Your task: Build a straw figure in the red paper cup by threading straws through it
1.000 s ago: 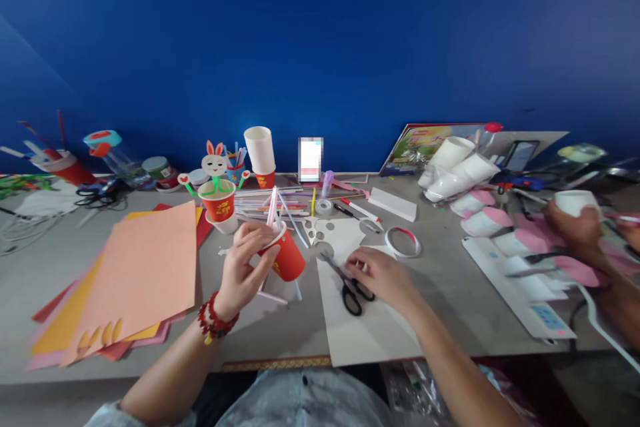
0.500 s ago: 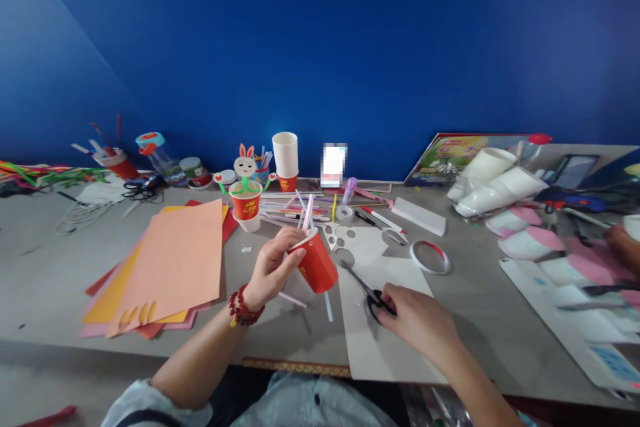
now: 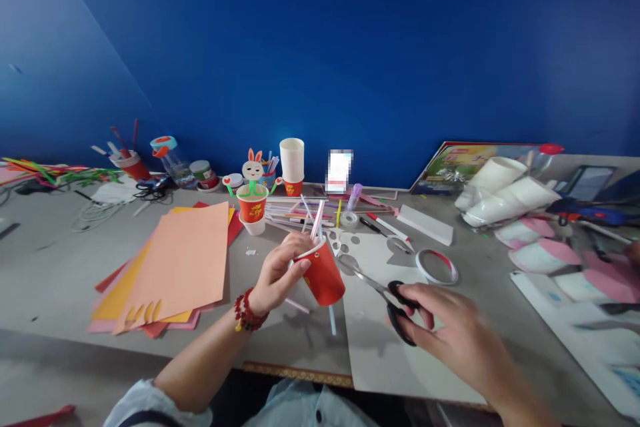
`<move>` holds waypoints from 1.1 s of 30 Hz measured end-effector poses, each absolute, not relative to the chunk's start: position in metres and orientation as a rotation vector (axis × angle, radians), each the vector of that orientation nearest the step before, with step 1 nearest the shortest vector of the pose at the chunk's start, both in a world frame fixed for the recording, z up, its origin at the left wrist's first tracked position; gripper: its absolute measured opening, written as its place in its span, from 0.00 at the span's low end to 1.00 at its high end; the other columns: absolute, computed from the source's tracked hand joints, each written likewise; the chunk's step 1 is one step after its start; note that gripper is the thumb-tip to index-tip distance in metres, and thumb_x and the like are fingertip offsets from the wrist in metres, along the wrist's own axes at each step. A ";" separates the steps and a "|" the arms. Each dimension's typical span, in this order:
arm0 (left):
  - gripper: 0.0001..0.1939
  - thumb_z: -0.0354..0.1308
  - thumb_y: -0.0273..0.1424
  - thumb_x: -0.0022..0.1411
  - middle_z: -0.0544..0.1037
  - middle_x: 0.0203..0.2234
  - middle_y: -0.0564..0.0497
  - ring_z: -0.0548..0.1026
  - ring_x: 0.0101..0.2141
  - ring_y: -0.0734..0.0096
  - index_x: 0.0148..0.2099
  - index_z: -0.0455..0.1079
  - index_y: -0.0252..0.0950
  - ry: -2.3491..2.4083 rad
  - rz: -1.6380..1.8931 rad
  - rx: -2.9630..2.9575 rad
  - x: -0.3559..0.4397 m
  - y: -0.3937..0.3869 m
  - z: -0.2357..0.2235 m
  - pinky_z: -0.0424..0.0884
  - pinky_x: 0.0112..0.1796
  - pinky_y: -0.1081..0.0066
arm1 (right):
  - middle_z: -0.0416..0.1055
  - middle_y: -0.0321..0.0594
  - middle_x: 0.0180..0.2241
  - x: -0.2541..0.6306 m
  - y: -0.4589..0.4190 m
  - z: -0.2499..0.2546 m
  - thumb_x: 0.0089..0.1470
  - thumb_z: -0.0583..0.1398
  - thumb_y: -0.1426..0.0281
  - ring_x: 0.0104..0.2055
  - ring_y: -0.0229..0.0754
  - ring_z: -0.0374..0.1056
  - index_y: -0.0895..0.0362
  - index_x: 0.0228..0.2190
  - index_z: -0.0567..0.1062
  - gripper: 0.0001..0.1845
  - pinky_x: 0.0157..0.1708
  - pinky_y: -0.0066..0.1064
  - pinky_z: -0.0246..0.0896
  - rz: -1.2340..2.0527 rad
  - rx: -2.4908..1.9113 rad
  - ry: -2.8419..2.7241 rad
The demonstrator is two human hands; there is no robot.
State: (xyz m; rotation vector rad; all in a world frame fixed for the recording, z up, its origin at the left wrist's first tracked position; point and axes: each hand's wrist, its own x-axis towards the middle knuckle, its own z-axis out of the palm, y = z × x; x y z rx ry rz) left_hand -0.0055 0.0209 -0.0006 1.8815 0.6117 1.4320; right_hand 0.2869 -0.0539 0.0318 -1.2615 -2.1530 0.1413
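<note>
Tilted over the table, a red paper cup (image 3: 326,280) with straws (image 3: 318,219) through it is held at its rim by my left hand (image 3: 283,271). One pale blue straw pokes out below the cup. In my right hand (image 3: 440,317) are black-handled scissors (image 3: 384,288), thumb and fingers at the loops, the blades pointing toward the cup and the handles spread. Beneath the scissors lies a sheet of white paper (image 3: 385,360). Behind my left hand stands a red cup with a rabbit figure (image 3: 253,203), set in a white cup.
Coloured paper sheets (image 3: 185,260) are stacked at the left. A roll of tape (image 3: 437,267), pens and loose straws lie behind my hands. Bagged white cups (image 3: 510,193), pink-and-white cups (image 3: 545,257) and a white power strip (image 3: 570,340) are at the right. A blue wall (image 3: 320,47) rises behind.
My right hand has picked the scissors up off the paper and their handles have spread. My left hand keeps hold of the red cup. The view has turned left.
</note>
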 end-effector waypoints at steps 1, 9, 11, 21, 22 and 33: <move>0.13 0.51 0.37 0.70 0.76 0.32 0.46 0.73 0.39 0.61 0.34 0.69 0.36 0.623 1.436 1.894 -0.005 0.020 0.000 0.68 0.52 0.49 | 0.79 0.39 0.30 0.283 -0.053 0.035 0.62 0.58 0.57 0.26 0.40 0.74 0.53 0.38 0.77 0.14 0.27 0.30 0.67 -0.013 -1.226 -2.189; 0.09 0.51 0.33 0.70 0.77 0.32 0.46 0.73 0.39 0.61 0.39 0.70 0.37 0.686 1.468 2.001 -0.005 0.018 0.003 0.68 0.51 0.49 | 0.78 0.37 0.26 0.266 -0.044 0.042 0.68 0.51 0.60 0.27 0.40 0.73 0.55 0.35 0.75 0.17 0.30 0.34 0.56 -0.511 -1.175 -2.315; 0.08 0.51 0.32 0.69 0.77 0.33 0.45 0.73 0.39 0.60 0.39 0.70 0.37 0.710 1.485 2.053 -0.005 0.019 0.002 0.69 0.50 0.50 | 0.77 0.37 0.26 0.264 -0.044 0.046 0.69 0.50 0.60 0.27 0.40 0.73 0.55 0.35 0.75 0.19 0.31 0.34 0.55 -0.556 -1.168 -2.320; 0.07 0.52 0.30 0.69 0.75 0.31 0.46 0.72 0.37 0.62 0.37 0.69 0.36 0.806 1.524 2.049 0.000 0.014 0.003 0.71 0.42 0.57 | 0.72 0.37 0.22 0.256 -0.043 0.056 0.69 0.50 0.65 0.26 0.40 0.68 0.58 0.32 0.75 0.20 0.30 0.34 0.50 -0.741 -1.133 -2.401; 0.07 0.52 0.30 0.69 0.75 0.30 0.46 0.72 0.37 0.62 0.37 0.69 0.36 0.804 1.520 2.035 0.000 0.014 0.003 0.71 0.42 0.58 | 0.72 0.37 0.22 0.257 -0.042 0.057 0.69 0.50 0.65 0.25 0.40 0.68 0.57 0.31 0.75 0.19 0.29 0.34 0.50 -0.743 -1.136 -2.398; 0.10 0.51 0.31 0.70 0.73 0.29 0.48 0.71 0.36 0.64 0.34 0.67 0.36 0.713 1.484 1.926 0.001 0.013 0.001 0.70 0.42 0.60 | 0.73 0.36 0.21 0.264 -0.036 0.060 0.67 0.55 0.65 0.25 0.38 0.67 0.56 0.30 0.77 0.16 0.28 0.35 0.50 -0.789 -1.029 -2.410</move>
